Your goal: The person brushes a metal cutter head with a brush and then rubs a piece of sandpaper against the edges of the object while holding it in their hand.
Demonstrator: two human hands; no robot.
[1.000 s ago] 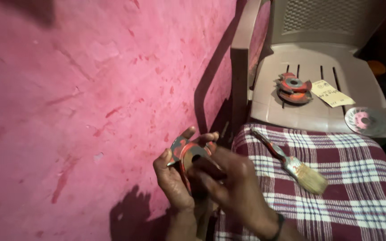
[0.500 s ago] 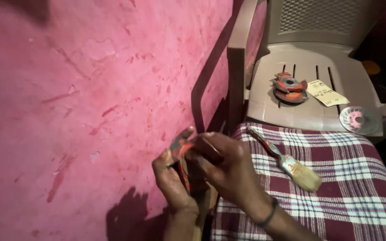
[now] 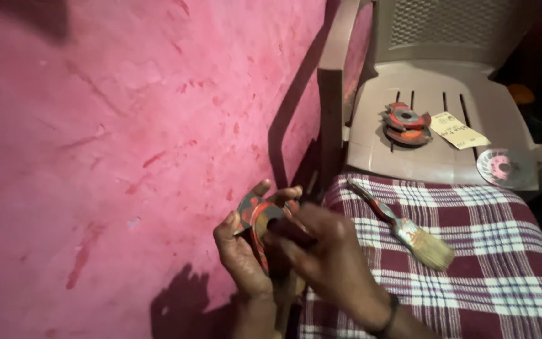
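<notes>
Both my hands are together low in the middle, beside a pink wall. My left hand (image 3: 241, 254) grips a round red and grey cutter disc (image 3: 255, 215) by its edge, holding it upright. My right hand (image 3: 321, 251) reaches across from the right and its fingers close over the disc's middle, hiding much of it. Whether the right hand holds a small part of its own I cannot tell.
A paintbrush (image 3: 409, 231) lies on a maroon and white checked cloth (image 3: 490, 276) to the right. Behind it stands a beige plastic chair (image 3: 434, 157) bearing two stacked red cutter discs (image 3: 406, 123), a yellow paper tag (image 3: 459, 130) and a pale grinding disc (image 3: 503, 168). The pink wall (image 3: 127, 125) fills the left.
The view has shifted slightly, and my hands sit a little lower and to the right. My right hand's fingers have moved further over the disc; the grip of the left hand is unchanged.
</notes>
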